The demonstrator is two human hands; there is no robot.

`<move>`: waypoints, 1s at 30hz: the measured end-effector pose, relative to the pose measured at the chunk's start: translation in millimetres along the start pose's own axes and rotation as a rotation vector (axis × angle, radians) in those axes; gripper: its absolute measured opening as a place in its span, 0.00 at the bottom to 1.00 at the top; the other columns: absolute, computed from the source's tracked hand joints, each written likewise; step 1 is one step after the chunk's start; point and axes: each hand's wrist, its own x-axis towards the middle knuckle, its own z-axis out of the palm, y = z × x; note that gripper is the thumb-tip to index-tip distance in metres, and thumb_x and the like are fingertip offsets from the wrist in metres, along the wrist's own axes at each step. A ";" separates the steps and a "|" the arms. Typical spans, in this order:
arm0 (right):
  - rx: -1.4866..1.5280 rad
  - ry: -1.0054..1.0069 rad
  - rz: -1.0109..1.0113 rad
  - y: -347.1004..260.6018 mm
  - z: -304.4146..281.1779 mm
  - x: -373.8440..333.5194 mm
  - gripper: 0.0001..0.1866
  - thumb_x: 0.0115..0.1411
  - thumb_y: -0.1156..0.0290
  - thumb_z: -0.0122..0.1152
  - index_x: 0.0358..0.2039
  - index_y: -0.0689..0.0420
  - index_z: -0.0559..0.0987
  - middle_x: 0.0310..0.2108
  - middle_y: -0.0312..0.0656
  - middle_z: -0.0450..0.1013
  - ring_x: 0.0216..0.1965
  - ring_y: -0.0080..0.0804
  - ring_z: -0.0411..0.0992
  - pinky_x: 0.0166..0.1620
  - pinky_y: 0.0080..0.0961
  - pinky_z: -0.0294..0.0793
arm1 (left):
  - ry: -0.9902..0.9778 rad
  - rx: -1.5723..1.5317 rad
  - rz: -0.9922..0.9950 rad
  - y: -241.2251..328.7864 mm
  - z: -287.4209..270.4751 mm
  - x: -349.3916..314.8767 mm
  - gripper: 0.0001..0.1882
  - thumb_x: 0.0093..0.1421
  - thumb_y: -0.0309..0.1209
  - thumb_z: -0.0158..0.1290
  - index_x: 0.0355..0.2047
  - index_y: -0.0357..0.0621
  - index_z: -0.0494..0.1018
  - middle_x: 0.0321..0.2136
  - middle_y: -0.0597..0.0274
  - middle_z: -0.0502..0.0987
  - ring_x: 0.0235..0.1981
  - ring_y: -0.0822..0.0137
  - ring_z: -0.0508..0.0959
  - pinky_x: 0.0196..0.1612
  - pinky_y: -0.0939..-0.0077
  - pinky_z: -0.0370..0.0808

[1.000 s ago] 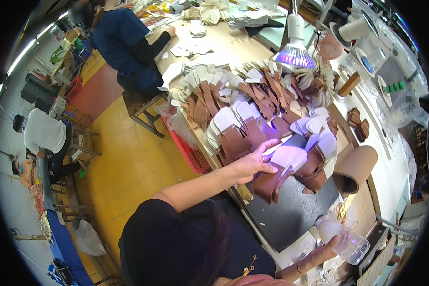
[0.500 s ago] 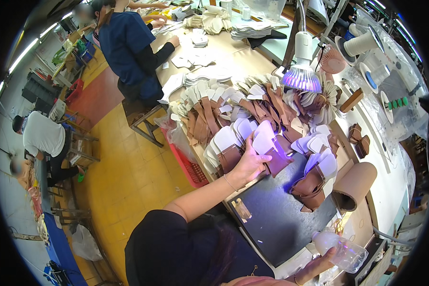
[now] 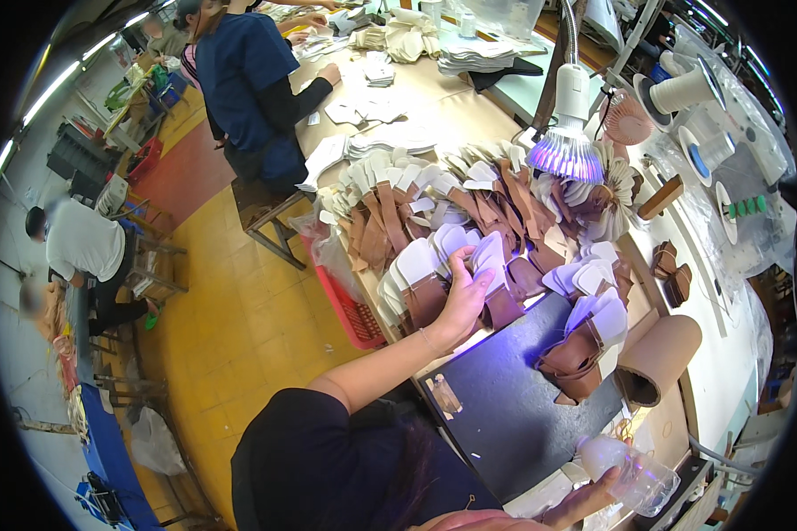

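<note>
My left hand (image 3: 462,305) reaches to the row of brown-and-white pieces at the table's near side. Its thumb and forefinger close on the white flap of one leather piece (image 3: 503,308), whose brown part hangs below beside the stack. Just left of the hand stands a bunch of similar pieces (image 3: 425,301). Low on the right, my right hand (image 3: 591,497) is wrapped round a clear plastic bottle (image 3: 648,482), tilted on its side. A separate bundle of brown-and-white pieces (image 3: 580,358) rests on the black board (image 3: 514,416).
A lit lamp (image 3: 565,150) hangs over heaped brown-and-white pieces (image 3: 407,208). A cardboard tube (image 3: 662,354) lies right of the board, near thread spools (image 3: 686,93). A red basket (image 3: 359,320) sits below the table edge. A co-worker in blue (image 3: 243,75) works at the far left.
My left hand has moved slightly left and back with the piece, which now sits against the row instead of over the board's edge. My right hand and the bottle have barely shifted.
</note>
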 end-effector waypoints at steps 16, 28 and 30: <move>0.005 -0.054 -0.067 -18.1 42.3 48.6 0.36 0.61 0.54 0.59 0.63 0.59 0.58 0.59 0.57 0.64 0.60 0.48 0.63 0.62 0.44 0.62 | -0.132 1.096 0.556 79.7 26.0 4.6 0.43 0.51 0.20 0.53 0.65 0.49 0.46 0.43 0.41 0.67 0.44 0.45 0.71 0.50 0.57 0.69; 0.032 -0.124 -0.082 -21.0 60.8 63.1 0.37 0.61 0.53 0.60 0.62 0.59 0.58 0.59 0.57 0.64 0.60 0.48 0.63 0.61 0.44 0.62 | -0.251 1.188 0.419 84.1 17.6 10.5 0.43 0.52 0.19 0.52 0.66 0.54 0.46 0.42 0.42 0.65 0.36 0.51 0.74 0.40 0.62 0.74; 0.038 -0.131 -0.086 -20.9 62.3 64.0 0.37 0.60 0.53 0.60 0.62 0.59 0.58 0.59 0.57 0.64 0.60 0.48 0.63 0.61 0.44 0.62 | -0.248 1.375 0.338 81.9 11.6 14.4 0.44 0.53 0.17 0.49 0.67 0.54 0.44 0.45 0.36 0.63 0.35 0.40 0.74 0.38 0.53 0.75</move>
